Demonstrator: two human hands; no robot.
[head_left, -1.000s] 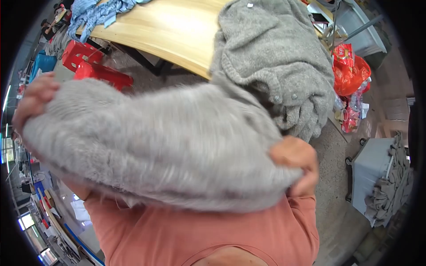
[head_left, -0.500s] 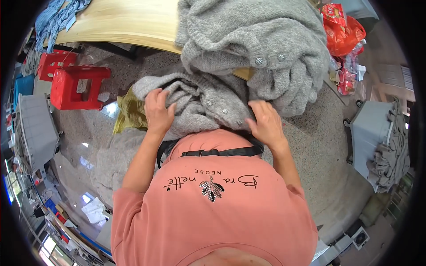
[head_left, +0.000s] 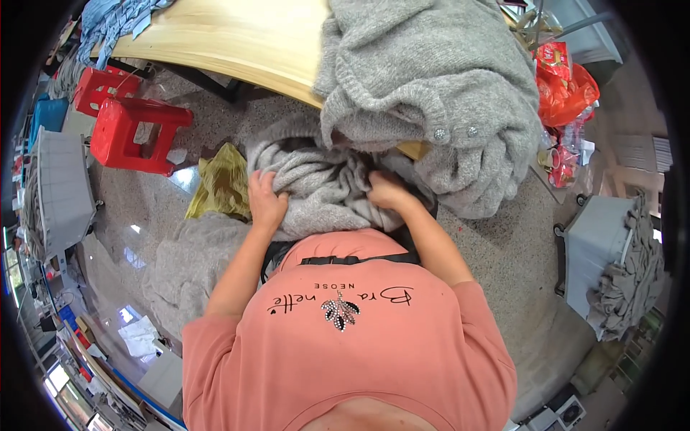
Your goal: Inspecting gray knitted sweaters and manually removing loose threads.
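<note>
A grey knitted cardigan [head_left: 316, 172] lies bunched in folds across my lap, against the table's edge. My left hand [head_left: 267, 202] grips its left side, fingers curled over the cloth and the thumb toward the middle. Toward the right of the same garment, my right hand [head_left: 388, 191] is closed on gathered knit, with its fingertips sunk in the folds and partly hidden. Just beyond, a heap of grey knitwear [head_left: 438, 65] covers the table's right part and hangs over its edge, two sparkly round buttons showing on a ribbed band.
The wooden table [head_left: 237, 36] has blue cloth [head_left: 118, 25] at its far left. Red plastic stools [head_left: 140, 136] stand on the left. A yellow-green bag [head_left: 221, 183] and more grey knitwear [head_left: 194, 262] lie beside me. Red bags [head_left: 568, 90] sit far right, above a wheeled grey bin [head_left: 593, 251].
My right hand has moved left and inward, from beside the buttoned edge into the folds. The cardigan in my lap has been turned, so its buttons no longer show. The view has shifted slightly.
</note>
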